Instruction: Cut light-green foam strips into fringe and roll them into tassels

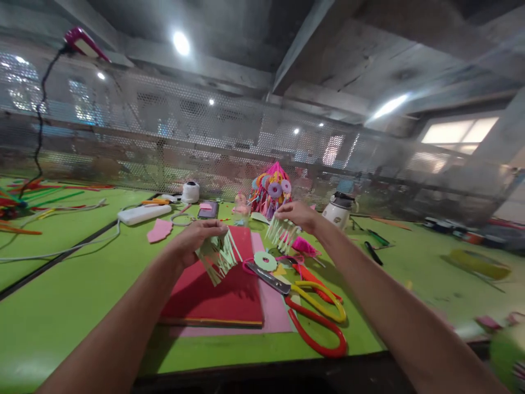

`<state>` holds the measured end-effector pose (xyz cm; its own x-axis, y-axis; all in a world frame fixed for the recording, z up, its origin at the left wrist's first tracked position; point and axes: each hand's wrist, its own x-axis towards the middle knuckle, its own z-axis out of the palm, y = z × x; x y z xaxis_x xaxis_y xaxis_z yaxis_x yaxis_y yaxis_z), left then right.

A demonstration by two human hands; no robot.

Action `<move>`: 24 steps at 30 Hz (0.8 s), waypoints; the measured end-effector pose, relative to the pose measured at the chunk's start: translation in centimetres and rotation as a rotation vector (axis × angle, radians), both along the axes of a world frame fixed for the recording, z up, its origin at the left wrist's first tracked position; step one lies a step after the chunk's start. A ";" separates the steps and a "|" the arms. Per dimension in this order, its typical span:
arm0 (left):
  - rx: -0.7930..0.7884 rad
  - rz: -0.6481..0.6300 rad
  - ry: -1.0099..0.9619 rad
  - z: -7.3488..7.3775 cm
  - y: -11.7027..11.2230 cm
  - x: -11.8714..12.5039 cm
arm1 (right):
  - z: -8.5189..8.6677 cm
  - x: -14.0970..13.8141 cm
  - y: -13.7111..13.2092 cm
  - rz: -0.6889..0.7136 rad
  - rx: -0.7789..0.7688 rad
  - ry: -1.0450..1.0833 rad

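Note:
My left hand point(203, 238) pinches a pale green strip of fringed paper point(221, 260) above a stack of red paper point(213, 298). Farther right, my right hand point(299, 215) is closed on the top edge of another pale green fringed paper point(282, 232). Both fringes hang downward, apart from each other. Below and between the hands lies a pale green paper disc point(266, 261) with a small hole. Large scissors point(270, 278) with one yellow and one red handle rest across pink paper point(275, 312). A bright pink crumpled piece point(305, 246) is beside the right-hand fringe.
A colourful tasselled paper ornament point(274, 191) stands at the back. Left are a white power strip point(144, 214), a pink paper scrap point(159, 230) and a spool of white thread point(191, 192). A white flask point(338, 209) and a roll of yellow tape point(478, 264) are right. Perforated metal mesh point(197, 131) borders the table.

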<state>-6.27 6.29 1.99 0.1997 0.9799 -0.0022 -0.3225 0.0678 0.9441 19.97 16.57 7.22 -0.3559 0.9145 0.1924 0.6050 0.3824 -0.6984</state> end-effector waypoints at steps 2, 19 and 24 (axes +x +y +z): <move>0.003 -0.001 0.002 -0.3 0.1 0.0 | 0.0 -0.5 1.0 -0.012 0.007 -0.082; 0.030 0.021 0.136 -1.6 0.6 1.7 | -5.1 -4.0 9.6 0.089 -0.107 -0.502; 0.010 0.019 0.155 -1.7 0.8 1.7 | -5.4 -3.6 9.7 0.050 -0.056 -0.453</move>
<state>-4.56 7.04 0.31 0.1796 0.9835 -0.0216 -0.1743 0.0534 0.9832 16.39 26.27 1.83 -0.4371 0.8984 -0.0419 0.8356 0.3884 -0.3884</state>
